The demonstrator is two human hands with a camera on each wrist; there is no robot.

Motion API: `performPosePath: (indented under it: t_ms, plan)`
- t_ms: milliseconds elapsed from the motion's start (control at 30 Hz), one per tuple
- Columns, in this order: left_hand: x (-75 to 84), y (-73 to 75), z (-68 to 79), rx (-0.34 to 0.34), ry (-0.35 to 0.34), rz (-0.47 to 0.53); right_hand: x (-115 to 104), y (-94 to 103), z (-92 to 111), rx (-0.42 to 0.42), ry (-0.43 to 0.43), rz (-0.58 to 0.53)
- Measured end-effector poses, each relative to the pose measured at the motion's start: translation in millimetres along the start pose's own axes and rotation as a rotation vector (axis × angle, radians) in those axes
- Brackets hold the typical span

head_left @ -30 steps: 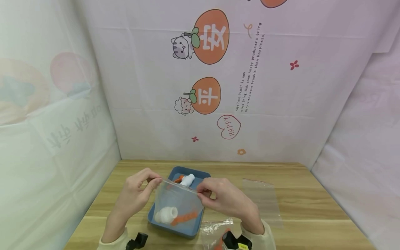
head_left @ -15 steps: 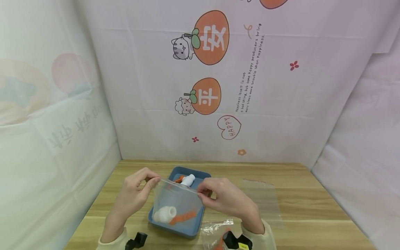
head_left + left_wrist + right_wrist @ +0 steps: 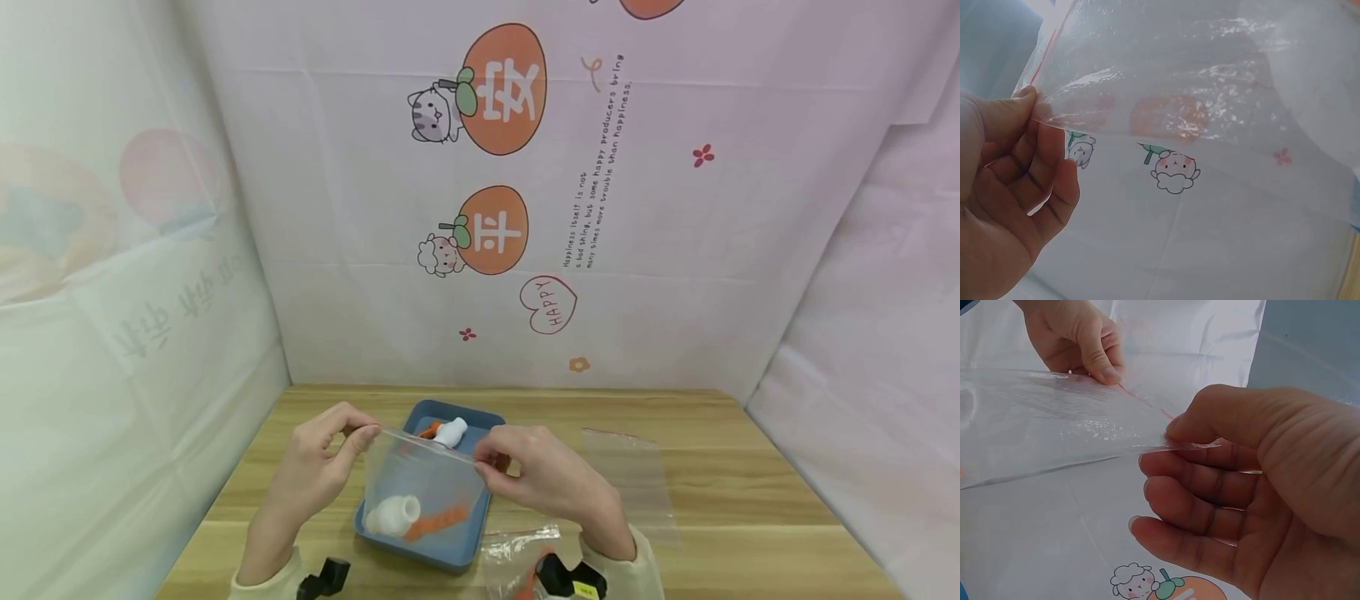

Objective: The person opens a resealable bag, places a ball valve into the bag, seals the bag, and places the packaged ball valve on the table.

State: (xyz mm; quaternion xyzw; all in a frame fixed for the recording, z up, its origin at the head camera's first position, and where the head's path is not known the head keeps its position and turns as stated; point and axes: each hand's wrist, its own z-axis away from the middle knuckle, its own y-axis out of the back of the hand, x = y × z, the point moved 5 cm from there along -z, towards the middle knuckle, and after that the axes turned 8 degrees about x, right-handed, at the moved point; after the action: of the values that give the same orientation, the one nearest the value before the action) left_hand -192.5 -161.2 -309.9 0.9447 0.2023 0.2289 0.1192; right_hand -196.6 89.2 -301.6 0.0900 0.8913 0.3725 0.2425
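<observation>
A clear zip bag [image 3: 420, 479] hangs between my two hands over a blue tray [image 3: 457, 557]. Inside it lie a white hollow plastic piece [image 3: 395, 515] with a round opening and an orange ridged strip [image 3: 437, 522]. My left hand [image 3: 318, 462] pinches the bag's top left corner between thumb and forefinger. At the top right corner, my right hand [image 3: 551, 479] pinches the same edge. A red line [image 3: 1138, 395] runs along that edge in the right wrist view, and the left wrist view shows the film [image 3: 1166, 69] stretched away from the thumb.
In the tray's far end sit another white piece [image 3: 451, 432] and an orange piece [image 3: 430, 430]. A flat clear zip bag [image 3: 630, 483] lies on the wooden table [image 3: 720, 467] at right. A bag with orange contents [image 3: 517, 558] lies near the front, partly behind the right wrist camera.
My left hand has shifted slightly left with its corner of the bag, and the bag's contents have swung a little left. The right hand stays almost in place, still pinching.
</observation>
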Motion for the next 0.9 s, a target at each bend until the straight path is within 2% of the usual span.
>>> performPosePath:
  t_ms: [733, 900]
  plan:
    - [-0.8, 4.2, -0.3, 0.001, 0.006, -0.006, -0.6, 4.3, 2.9, 0.026, 0.028, 0.006]
    - [-0.7, 4.2, -0.4, 0.002, 0.006, -0.014, -0.9, 6.2, 3.4, 0.038, 0.056, 0.000]
